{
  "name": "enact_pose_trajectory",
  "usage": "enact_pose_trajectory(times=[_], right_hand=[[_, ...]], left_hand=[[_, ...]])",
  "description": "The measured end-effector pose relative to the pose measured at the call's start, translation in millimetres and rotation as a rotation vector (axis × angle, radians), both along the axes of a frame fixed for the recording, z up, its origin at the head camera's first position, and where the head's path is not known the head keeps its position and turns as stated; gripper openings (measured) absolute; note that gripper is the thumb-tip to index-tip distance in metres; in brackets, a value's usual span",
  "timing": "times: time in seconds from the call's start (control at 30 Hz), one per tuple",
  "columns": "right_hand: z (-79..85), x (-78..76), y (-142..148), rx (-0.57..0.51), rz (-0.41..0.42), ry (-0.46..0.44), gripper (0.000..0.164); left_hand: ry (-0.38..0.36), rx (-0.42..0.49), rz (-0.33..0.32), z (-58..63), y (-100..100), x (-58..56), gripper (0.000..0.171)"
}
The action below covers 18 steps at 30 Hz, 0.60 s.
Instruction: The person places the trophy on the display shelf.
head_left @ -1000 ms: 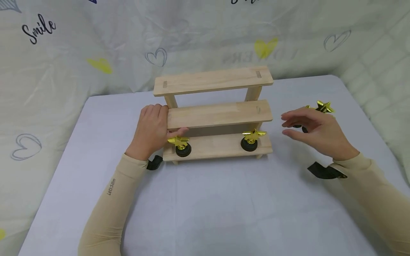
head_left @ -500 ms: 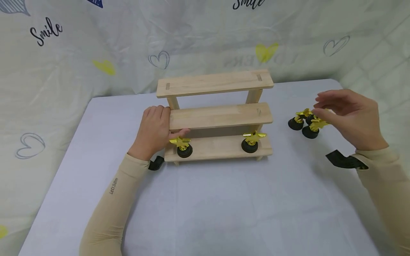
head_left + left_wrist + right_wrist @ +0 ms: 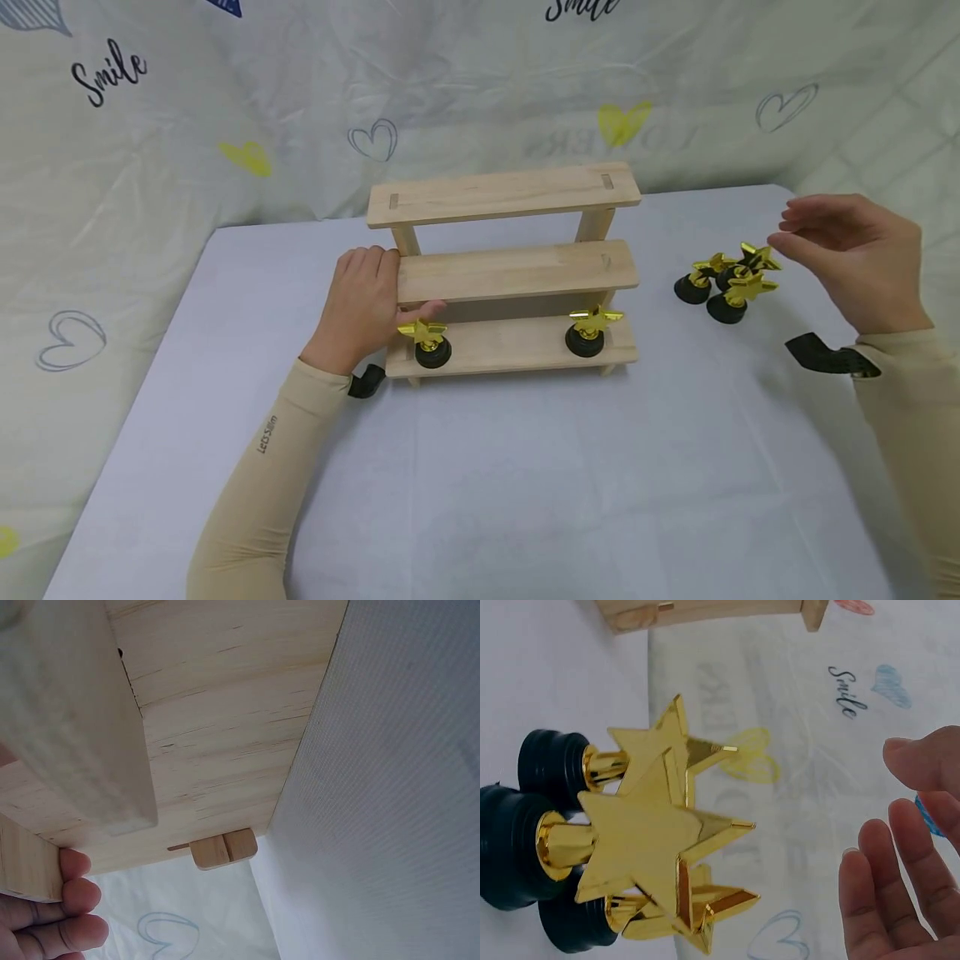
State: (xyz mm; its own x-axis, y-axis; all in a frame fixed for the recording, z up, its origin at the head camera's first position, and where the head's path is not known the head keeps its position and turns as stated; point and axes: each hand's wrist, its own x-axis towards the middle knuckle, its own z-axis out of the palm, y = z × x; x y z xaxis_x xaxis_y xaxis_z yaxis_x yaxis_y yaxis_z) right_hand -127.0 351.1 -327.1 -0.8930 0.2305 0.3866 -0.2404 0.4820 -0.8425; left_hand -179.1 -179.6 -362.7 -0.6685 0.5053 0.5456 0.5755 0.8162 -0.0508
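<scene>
A three-tier wooden display shelf (image 3: 517,271) stands on the table, and my left hand (image 3: 357,308) grips the left end of its middle board. In the left wrist view, the fingertips (image 3: 84,931) curl round a wooden edge. On the lowest board stand two small gold star trophies with black bases, a left trophy (image 3: 429,342) near my thumb and a right trophy (image 3: 589,332). Right of the shelf, three more star trophies (image 3: 729,308) stand close together. My right hand (image 3: 855,262) hovers beside them, fingers loosely bent and holding nothing; the right wrist view shows it apart from the stars (image 3: 645,840).
A white cloth covers the table (image 3: 510,483). Behind it hangs a pale backdrop (image 3: 465,92) printed with hearts and words. Black straps sit at both wrists, the right strap (image 3: 828,357) standing off the sleeve.
My right hand has moved right and toward the back, past the three grouped trophies, which now show fully. My left hand stays on the shelf. The head view has shifted slightly.
</scene>
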Motion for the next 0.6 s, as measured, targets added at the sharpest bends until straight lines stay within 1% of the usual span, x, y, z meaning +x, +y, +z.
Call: enact_pose_trajectory(times=[0.17,0.27,0.47,0.6], right_hand=[[-8.4,-1.5,12.4,0.011,-0.038,-0.071,0.047],[-13.3,-1.5,18.0,0.000,-0.041,-0.101,0.048],[-23.4,0.9,24.7,-0.053,-0.048,-0.127,0.049],[-28.2,4.1,25.1,-0.057,-0.049,-0.140,0.049]], left_hand=[[-0.011,-0.011,0.016,-0.9,0.7,-0.3,0.087],[-0.018,-0.016,0.021,-0.9,1.0,-0.2,0.089],[-0.019,-0.012,0.017,-0.8,1.7,0.1,0.091],[-0.011,-0.005,0.016,-0.1,1.7,0.6,0.091]])
